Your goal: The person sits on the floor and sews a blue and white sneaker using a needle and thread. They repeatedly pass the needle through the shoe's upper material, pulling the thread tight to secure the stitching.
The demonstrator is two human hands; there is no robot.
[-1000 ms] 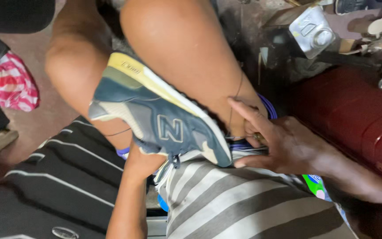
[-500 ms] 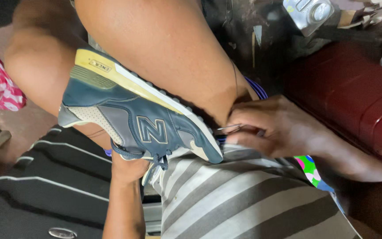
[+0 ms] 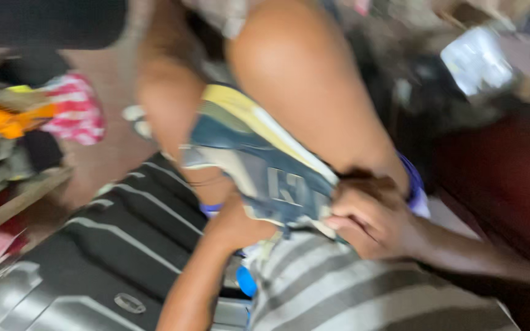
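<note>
A blue-grey sneaker [image 3: 259, 165] with a yellow sole lies on its side between my bare knees. My left hand [image 3: 231, 227] is under the shoe near its middle, mostly hidden by it. My right hand [image 3: 372, 220] is closed at the shoe's heel end, fingers curled against it. The whole view is motion-blurred, so the exact grip is unclear. My striped grey shirt [image 3: 338, 288] fills the bottom of the view.
A black suitcase [image 3: 111, 257] with pale stripes lies at lower left. A red-and-white checked cloth [image 3: 78, 113] and orange items sit at the left. A dark red box [image 3: 498, 178] is at the right, and a white container [image 3: 476, 58] at top right.
The view has swung and blurred. My right hand went from fingers spread at the heel to closed against it. The shoe stays between my knees.
</note>
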